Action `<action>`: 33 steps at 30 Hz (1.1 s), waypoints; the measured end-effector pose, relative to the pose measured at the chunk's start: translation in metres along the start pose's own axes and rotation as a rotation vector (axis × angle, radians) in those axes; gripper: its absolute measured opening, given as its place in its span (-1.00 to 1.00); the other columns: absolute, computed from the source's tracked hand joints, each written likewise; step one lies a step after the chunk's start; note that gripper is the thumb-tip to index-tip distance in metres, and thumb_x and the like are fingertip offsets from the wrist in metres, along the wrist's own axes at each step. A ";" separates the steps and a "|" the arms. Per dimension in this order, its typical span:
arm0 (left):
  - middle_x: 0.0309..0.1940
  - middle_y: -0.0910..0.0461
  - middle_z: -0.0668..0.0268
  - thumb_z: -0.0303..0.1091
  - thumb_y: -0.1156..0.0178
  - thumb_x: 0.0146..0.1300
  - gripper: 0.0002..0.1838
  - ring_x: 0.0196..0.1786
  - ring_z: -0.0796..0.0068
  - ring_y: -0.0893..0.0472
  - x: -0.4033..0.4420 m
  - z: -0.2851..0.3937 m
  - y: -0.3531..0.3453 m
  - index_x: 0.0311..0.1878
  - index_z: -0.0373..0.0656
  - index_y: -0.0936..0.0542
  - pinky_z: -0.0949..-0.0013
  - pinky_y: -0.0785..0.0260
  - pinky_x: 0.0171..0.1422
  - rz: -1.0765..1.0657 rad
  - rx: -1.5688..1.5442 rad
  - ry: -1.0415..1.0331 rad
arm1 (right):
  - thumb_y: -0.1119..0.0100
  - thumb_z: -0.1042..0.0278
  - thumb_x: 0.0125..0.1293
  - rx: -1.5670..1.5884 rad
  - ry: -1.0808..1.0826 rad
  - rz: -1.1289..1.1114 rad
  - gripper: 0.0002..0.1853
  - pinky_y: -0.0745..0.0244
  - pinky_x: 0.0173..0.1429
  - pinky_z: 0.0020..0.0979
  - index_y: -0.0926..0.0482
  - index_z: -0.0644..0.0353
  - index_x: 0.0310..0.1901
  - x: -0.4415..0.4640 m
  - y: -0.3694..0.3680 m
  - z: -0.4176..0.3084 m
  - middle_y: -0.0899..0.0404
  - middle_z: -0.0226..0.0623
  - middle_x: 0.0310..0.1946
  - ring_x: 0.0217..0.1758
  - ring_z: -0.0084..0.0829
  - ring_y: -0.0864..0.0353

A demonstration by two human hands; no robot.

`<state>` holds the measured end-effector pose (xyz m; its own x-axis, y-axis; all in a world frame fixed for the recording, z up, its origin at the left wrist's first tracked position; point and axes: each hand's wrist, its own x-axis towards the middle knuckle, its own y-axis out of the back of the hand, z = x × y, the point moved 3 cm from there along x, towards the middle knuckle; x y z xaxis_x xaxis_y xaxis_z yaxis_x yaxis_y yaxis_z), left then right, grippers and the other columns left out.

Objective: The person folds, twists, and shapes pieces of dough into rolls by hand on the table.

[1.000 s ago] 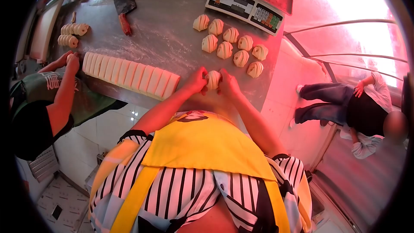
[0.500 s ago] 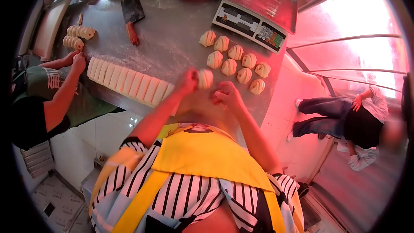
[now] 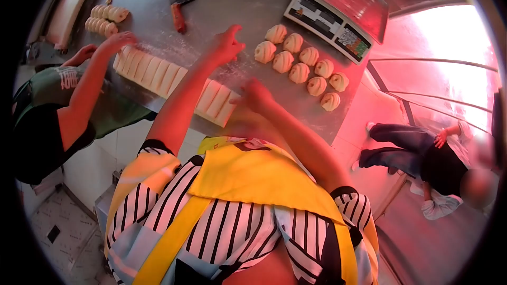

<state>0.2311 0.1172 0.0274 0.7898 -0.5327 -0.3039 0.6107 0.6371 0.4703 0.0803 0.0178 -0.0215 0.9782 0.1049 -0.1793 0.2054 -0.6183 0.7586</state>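
Note:
My left hand (image 3: pixel 227 46) is over the steel table, thumb and fingers apart, with nothing in it. It is just left of two rows of twisted dough rolls (image 3: pixel 283 62). My right hand (image 3: pixel 256 96), somewhat blurred, reaches left with fingers stretched toward the near end of a row of cut dough strips (image 3: pixel 217 100). Whether its fingertips touch the last strip I cannot tell. My left forearm hides the middle of the strip row.
A co-worker's hand (image 3: pixel 122 40) is at the far end of the strips, near more twisted dough (image 3: pixel 104 20). A dough cutter with a red handle (image 3: pixel 178 18) lies on the floured table (image 3: pixel 222 0). A scale (image 3: pixel 327 24) stands behind the rolls. Another person (image 3: pixel 422 148) is at right.
The dough roll in my left hand has been set down at the near left end of the rows. That hand is now empty; my right hand has moved left toward the strips. The view has shifted.

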 end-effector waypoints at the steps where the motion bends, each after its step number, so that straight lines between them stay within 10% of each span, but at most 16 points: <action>1: -0.32 -0.59 0.24 -0.38 -0.16 0.22 -0.41 -0.34 0.50 -0.58 -0.009 -0.011 0.004 0.30 -0.16 -0.20 0.39 -0.46 -0.25 -0.025 -0.032 -0.071 | -0.37 0.14 -0.03 -0.050 0.033 0.024 -0.60 -0.48 -0.11 -0.23 -0.53 0.29 -0.27 0.002 -0.011 -0.007 -0.53 -0.13 -0.40 -0.23 -0.10 -0.56; 8: -0.19 -0.60 0.32 -0.36 -0.24 0.17 -0.42 -0.13 0.52 -0.53 -0.097 -0.019 -0.029 0.26 -0.19 -0.31 0.44 -0.38 -0.01 -0.378 -0.390 -0.171 | -0.42 0.31 -0.13 0.350 0.026 -0.218 -0.41 -0.42 0.07 -0.24 -0.46 0.25 0.01 -0.022 -0.001 -0.034 -0.51 0.00 -0.12 -0.03 -0.05 -0.52; 17: -0.18 -0.61 0.34 -0.33 -0.30 0.04 -0.57 -0.17 0.46 -0.55 -0.118 0.033 -0.059 0.01 -0.26 -0.53 0.38 -0.39 -0.06 -0.620 0.034 -0.181 | -0.36 0.44 -0.06 0.542 -0.010 -0.128 -0.54 -0.44 -0.07 -0.45 -0.50 0.26 -0.05 -0.085 0.093 0.005 -0.53 -0.34 -0.19 -0.12 -0.50 -0.51; 20: -0.20 -0.61 0.29 -0.36 -0.24 0.09 -0.60 -0.18 0.48 -0.56 -0.113 0.024 -0.062 0.01 -0.29 -0.52 0.40 -0.40 -0.05 -0.573 -0.554 0.035 | -0.35 0.44 -0.04 0.647 -0.185 -0.156 -0.58 -0.43 -0.16 -0.52 -0.51 0.27 -0.08 -0.105 0.121 0.006 -0.54 -0.36 -0.26 -0.19 -0.56 -0.52; 30: -0.09 -0.59 0.22 -0.24 -0.14 0.28 -0.66 0.00 0.45 -0.55 -0.100 0.001 -0.095 0.02 -0.25 -0.53 0.35 -0.37 0.15 -0.672 -0.563 0.038 | -0.32 0.44 0.01 1.126 -0.382 -0.079 -0.67 -0.34 -0.37 -0.57 -0.46 0.25 -0.16 -0.124 0.125 0.034 -0.50 -0.38 -0.40 -0.41 -0.61 -0.47; 33: -0.05 -0.55 0.19 -0.11 -0.08 0.33 -0.57 0.00 0.36 -0.55 -0.114 0.001 -0.108 0.11 -0.21 -0.47 0.27 -0.38 0.16 -0.608 -1.318 0.458 | -0.30 0.44 0.04 1.426 -0.277 0.032 -0.68 -0.30 -0.42 -0.59 -0.44 0.26 -0.18 -0.126 0.138 0.016 -0.47 -0.42 -0.44 -0.46 -0.61 -0.44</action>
<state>0.0748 0.1088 0.0121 0.2054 -0.8339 -0.5123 0.2570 0.5510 -0.7939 -0.0156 -0.0933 0.0953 0.9105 0.0279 -0.4125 -0.1822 -0.8685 -0.4609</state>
